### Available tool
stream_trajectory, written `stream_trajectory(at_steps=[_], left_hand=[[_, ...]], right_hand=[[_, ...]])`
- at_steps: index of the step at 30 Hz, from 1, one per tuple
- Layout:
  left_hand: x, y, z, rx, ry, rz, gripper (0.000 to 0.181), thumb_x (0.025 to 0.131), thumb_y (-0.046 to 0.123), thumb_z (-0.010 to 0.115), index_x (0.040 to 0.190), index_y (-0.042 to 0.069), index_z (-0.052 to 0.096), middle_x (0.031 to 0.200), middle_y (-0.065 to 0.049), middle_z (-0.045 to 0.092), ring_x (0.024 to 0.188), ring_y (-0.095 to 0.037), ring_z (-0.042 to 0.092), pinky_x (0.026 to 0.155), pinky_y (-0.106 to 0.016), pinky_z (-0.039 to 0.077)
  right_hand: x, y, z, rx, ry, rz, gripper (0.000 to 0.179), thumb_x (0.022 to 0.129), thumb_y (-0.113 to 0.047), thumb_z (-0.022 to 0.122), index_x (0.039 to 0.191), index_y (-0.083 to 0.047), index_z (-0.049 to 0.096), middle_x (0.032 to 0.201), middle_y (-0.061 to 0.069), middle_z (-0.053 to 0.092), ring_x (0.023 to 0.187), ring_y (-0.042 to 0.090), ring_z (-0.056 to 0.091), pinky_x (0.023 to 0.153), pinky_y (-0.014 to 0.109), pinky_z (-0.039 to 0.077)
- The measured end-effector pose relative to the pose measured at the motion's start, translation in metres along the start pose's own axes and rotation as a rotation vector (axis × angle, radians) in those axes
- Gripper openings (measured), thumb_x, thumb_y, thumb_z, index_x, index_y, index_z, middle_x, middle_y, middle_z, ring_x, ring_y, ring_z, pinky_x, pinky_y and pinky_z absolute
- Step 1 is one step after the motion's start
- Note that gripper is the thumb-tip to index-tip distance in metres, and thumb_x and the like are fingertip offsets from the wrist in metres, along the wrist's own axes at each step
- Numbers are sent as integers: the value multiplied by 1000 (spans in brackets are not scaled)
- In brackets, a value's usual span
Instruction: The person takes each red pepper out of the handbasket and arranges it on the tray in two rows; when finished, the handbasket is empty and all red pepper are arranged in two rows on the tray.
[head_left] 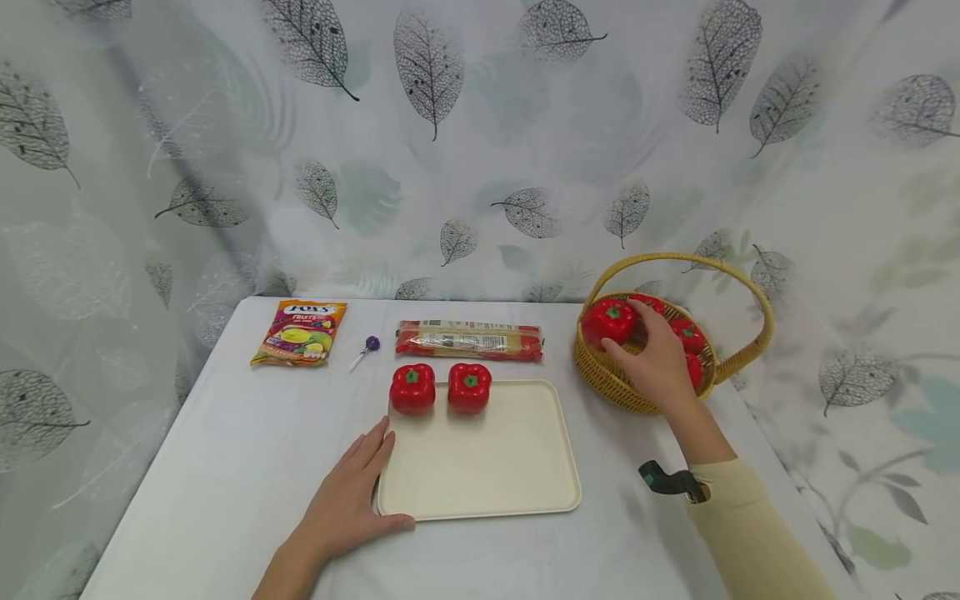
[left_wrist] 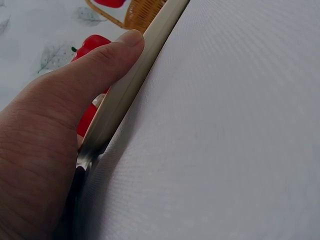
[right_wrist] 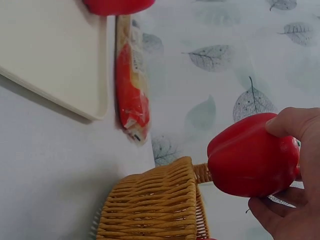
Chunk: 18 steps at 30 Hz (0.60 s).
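Note:
My right hand (head_left: pixel 660 360) grips a red bell pepper (head_left: pixel 609 322) over the left side of a wicker basket (head_left: pixel 611 387). In the right wrist view, thumb and fingers hold the same bell pepper (right_wrist: pixel 252 156) above the basket rim. More red peppers (head_left: pixel 687 335) lie inside the basket, partly hidden by the hand. My left hand (head_left: pixel 348 496) rests at the near left corner of a cream tray (head_left: pixel 487 467), fingers along its left side, and the thumb (left_wrist: pixel 112 55) touches the near rim. Two red bell peppers (head_left: pixel 412 390) (head_left: pixel 469 388) stand side by side along the tray's far edge.
Behind the tray lies a long red-and-clear plastic packet (head_left: pixel 469 341). A purple lollipop (head_left: pixel 371 343) and a bag of fruit candy (head_left: pixel 302 333) are at the back left. The basket's tall handle (head_left: pixel 686 258) arches over it. A leaf-patterned curtain (head_left: pixel 480 167) hangs behind the white table.

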<state>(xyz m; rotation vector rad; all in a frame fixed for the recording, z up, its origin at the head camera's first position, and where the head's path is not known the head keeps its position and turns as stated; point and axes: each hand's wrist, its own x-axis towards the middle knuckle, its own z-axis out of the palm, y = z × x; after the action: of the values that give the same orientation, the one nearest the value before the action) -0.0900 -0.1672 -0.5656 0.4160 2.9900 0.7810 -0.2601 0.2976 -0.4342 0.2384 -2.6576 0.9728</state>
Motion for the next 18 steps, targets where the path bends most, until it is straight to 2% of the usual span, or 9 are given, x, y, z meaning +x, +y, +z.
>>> stream_trajectory(at_steps=[9,18], left_hand=[[0,-1,0,13,1,-2,137,70,97,69,169,8,37,180,-7,22,160,-36,30,122,-59,39],[-1,-1,0,9,-5,-1,136,71,94,72,169,8,37,179,-9,23,160,-36,30,122,-58,38]], right_hand=[[-5,-4,3,0,-6,-42,80,97,-29,83,163,-8,44,157,22,54,139,43,53,108,68,50],[-11,-15,8,20,6,-85,79,95,-26,86,161,-9,47,154,20,56,138,41,54,105,67,52]])
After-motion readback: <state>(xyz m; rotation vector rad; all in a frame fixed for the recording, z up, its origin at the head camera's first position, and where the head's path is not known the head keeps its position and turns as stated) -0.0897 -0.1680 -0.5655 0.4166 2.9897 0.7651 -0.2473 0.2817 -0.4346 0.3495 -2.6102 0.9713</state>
